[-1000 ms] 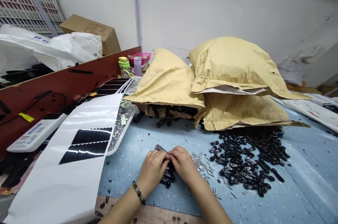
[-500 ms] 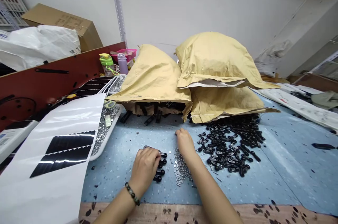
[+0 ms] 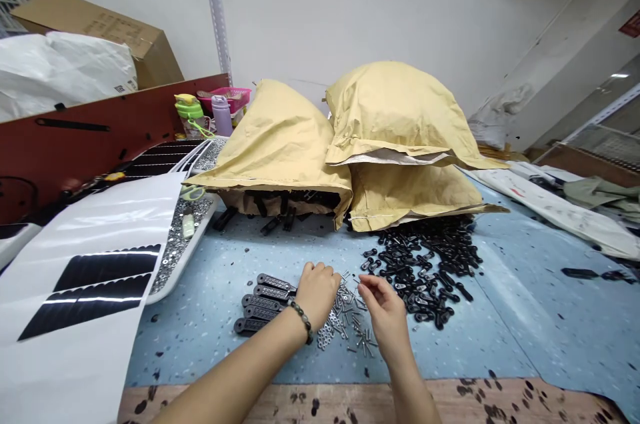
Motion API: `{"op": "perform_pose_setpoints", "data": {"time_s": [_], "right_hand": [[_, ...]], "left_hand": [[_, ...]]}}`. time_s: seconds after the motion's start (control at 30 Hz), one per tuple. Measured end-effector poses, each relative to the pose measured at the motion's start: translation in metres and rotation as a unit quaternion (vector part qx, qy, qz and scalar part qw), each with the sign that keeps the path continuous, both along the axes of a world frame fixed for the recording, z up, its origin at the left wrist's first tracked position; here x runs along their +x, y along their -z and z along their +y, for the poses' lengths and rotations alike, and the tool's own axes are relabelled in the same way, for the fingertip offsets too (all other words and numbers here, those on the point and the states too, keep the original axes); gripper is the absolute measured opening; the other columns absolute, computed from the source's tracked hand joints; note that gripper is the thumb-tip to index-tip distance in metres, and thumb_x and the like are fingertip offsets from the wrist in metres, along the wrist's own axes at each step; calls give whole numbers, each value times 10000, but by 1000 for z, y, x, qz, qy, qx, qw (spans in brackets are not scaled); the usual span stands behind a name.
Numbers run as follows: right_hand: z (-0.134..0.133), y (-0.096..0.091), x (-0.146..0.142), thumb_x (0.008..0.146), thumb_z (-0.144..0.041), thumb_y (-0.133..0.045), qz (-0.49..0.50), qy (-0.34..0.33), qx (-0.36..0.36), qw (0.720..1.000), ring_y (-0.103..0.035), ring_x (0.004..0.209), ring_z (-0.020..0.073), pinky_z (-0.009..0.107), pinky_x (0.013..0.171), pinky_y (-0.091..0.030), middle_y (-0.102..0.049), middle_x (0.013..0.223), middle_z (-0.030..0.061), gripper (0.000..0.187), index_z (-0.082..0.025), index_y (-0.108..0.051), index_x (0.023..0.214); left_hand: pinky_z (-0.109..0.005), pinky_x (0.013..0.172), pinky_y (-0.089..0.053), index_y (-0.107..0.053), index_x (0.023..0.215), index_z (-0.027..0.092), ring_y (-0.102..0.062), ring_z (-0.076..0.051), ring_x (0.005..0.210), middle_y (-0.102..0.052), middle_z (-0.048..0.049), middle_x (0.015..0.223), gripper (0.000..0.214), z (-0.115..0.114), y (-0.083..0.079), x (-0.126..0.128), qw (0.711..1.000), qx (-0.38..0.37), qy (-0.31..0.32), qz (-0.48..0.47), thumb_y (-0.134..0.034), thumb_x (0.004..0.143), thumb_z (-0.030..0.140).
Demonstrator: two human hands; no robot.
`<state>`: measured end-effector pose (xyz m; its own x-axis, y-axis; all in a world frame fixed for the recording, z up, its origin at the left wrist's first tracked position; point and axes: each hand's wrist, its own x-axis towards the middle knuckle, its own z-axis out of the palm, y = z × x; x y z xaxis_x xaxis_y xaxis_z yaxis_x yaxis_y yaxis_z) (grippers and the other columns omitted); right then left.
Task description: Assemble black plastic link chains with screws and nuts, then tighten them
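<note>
My left hand (image 3: 317, 296), with a beaded bracelet on its wrist, has its fingers curled down at the left edge of a small pile of silver screws and nuts (image 3: 343, 314). What its fingers hold, if anything, is hidden. At the pile's right edge my right hand (image 3: 386, 311) pinches thumb and index finger together. A tiny silver bit shows by those fingertips, too small to name. Several black ribbed plastic handles (image 3: 260, 311) lie in a row left of my left hand, their right ends partly covered by it.
Many small black parts (image 3: 425, 264) with metal plates are heaped at the right. Behind stand yellow paper sacks (image 3: 285, 137), the left one open with black pieces inside. A white tray (image 3: 200, 247) of metal hardware and a large printed sheet (image 3: 100, 224) lie at the left.
My left hand has moved right, off the black handles to the screw pile, uncovering the handles. My right hand has come back toward me, to the pile's right side. The view has shifted slightly.
</note>
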<state>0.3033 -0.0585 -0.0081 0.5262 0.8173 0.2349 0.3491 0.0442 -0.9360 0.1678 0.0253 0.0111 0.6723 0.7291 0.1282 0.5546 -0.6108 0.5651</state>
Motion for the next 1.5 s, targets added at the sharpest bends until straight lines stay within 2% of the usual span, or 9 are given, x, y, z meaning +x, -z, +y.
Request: {"op": "perform_pose_setpoints", "data": {"time_s": [0.13,0.3,0.47,0.57,0.67,0.77,1.07,1.27,1.5], "right_hand": [[-12,3,6,782,-410,-647,27,19,1,999,-645,837,226,370,750,-537,-694,888,85,257,-183,-692,894],[-8,8,-6,785,-390,-641,52,7,12,999,-647,890,229,384,799,-540,-684,960,96,272,-181,-671,957],[8,9,-60,801,-289,-603,50,-71,9,996,-660,800,196,324,732,-552,-680,856,58,209,-191,-637,983],[17,6,-94,825,-194,-551,-33,-138,8,990,-647,788,174,293,726,-535,-671,852,38,182,-210,-621,993],[24,5,-113,836,-126,-508,-133,-174,11,976,-620,819,178,306,755,-506,-653,877,38,230,-217,-602,1025],[28,6,-118,855,-94,-476,-189,-195,13,962,-596,839,194,322,758,-481,-644,880,49,228,-209,-604,1004],[27,7,-120,937,-159,-414,-290,-261,35,920,-589,819,207,345,739,-474,-651,878,59,223,-216,-614,1018],[29,3,-84,944,-227,-408,-310,-99,2,945,-582,866,199,324,728,-505,-567,981,91,178,-189,-565,1020],[26,14,-76,841,-118,-532,-403,-103,-97,904,-548,776,235,345,706,-454,-570,778,59,139,-195,-573,734]], "left_hand": [[-460,857,-427,-633,754,221,-603,-304,879,-656,-85,802,187,3,2,-2,999,-38,-6,-38,-505,884,178],[-329,817,-497,-628,913,271,-624,-223,900,-660,-28,953,163,11,-8,-21,986,-101,-15,-135,-511,857,173],[-312,821,-524,-603,973,202,-639,-201,932,-575,-84,1194,192,9,-11,-75,960,-147,-96,-217,-491,842,286],[-327,861,-498,-597,878,195,-598,-226,1046,-521,-98,1276,193,-2,-9,-116,944,-155,-158,-246,-487,851,352],[-302,749,-506,-555,926,215,-627,-196,877,-608,-65,1080,206,-16,-8,-143,930,-187,-192,-251,-452,891,391],[-285,703,-489,-548,949,226,-602,-185,781,-610,-16,850,188,-28,-8,-155,936,-203,-170,-233,-441,915,377],[-350,802,-483,-576,960,222,-591,-202,882,-627,-31,933,164,-44,0,-150,979,-59,-123,-155,-423,923,176],[-343,648,-447,-550,790,188,-548,-211,739,-599,-29,778,207,-52,5,-137,993,91,-75,-25,-412,896,76],[-344,667,-427,-573,798,170,-534,-207,754,-602,-34,791,273,-48,5,-137,989,141,-28,-23,-383,874,-11]]}}
